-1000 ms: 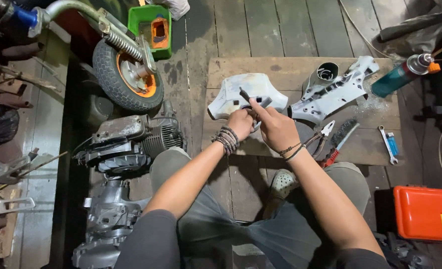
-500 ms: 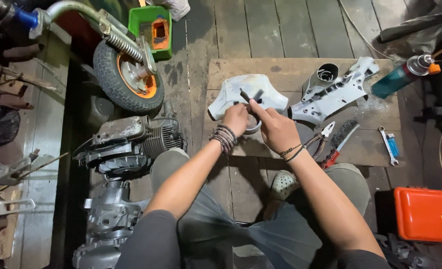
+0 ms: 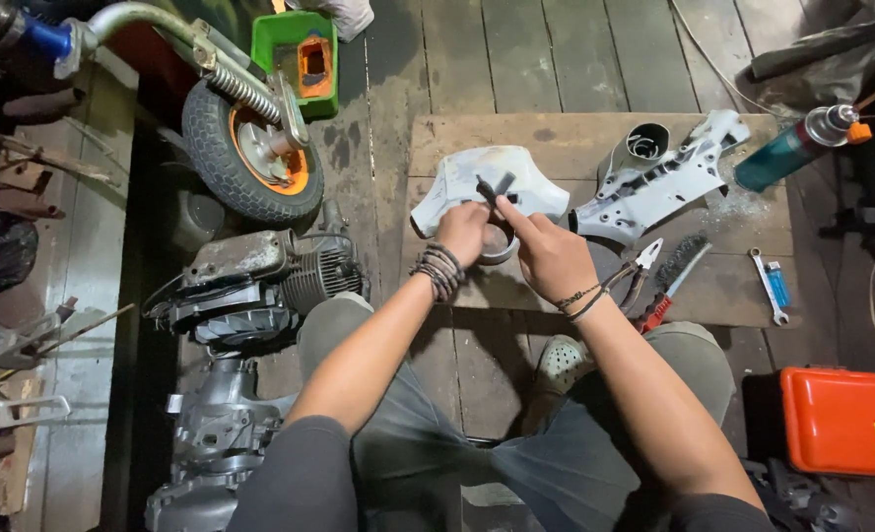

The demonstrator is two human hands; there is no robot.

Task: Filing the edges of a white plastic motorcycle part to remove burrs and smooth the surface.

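My left hand and my right hand meet over a low wooden board. Together they pinch a small dark forked part just above a white plastic cover that lies on the board. A pale ring-shaped piece shows between the two hands, under the fingers; which hand grips it I cannot tell. Bracelets circle both wrists.
A white bracket with a metal cylinder, pliers, a wire brush, a wrench, a blue lighter and a spray can lie to the right. A small wheel, an engine and an orange case stand on the floor.
Both hands have stayed at the same spot over the white cover. The fingers have shifted slightly around the dark part.
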